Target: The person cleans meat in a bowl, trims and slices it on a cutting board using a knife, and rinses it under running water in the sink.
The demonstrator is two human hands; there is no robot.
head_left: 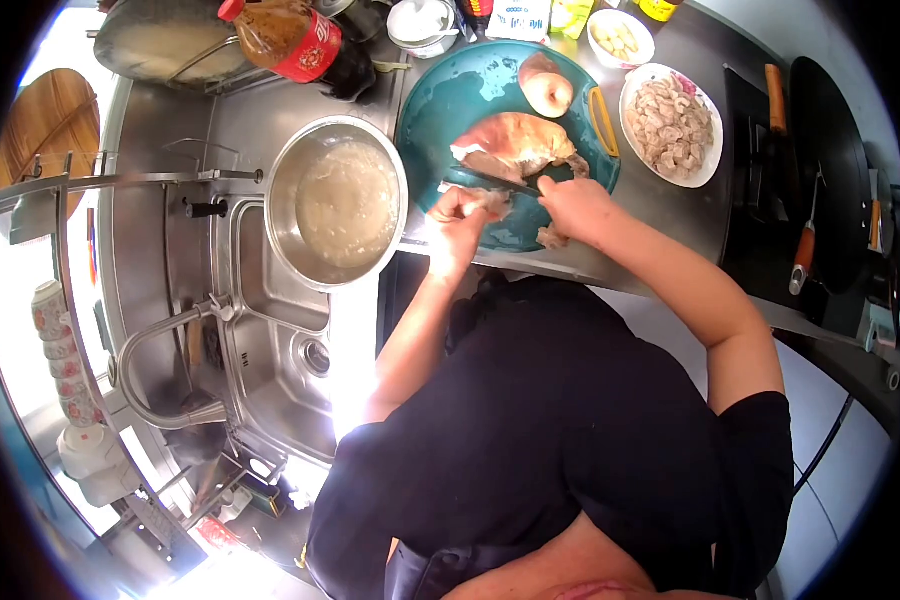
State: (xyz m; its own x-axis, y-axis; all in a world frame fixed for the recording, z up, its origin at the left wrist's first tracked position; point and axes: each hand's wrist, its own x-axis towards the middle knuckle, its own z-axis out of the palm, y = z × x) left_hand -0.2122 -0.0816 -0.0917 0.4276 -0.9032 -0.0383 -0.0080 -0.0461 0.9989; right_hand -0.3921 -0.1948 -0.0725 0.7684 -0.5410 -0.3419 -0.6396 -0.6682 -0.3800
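Note:
A round teal cutting board [445, 95] lies on the counter. On it is a large piece of raw meat [515, 140], with another rounded piece [547, 88] farther back. My right hand [577, 207] is wrapped round the handle of a knife [490, 181], whose blade lies along the near side of the large piece. My left hand [460, 212] pinches a small pale piece of meat [494, 203] just below the blade. A scrap of meat [551, 238] sits at the board's near edge, beneath my right wrist.
A steel bowl [280, 200] of cloudy liquid stands left of the board, beside the sink [270, 370]. To the right are a plate of cut meat [673, 128], a small bowl [620, 40] and a wok [830, 170]. A cola bottle [305, 45] is at the back left.

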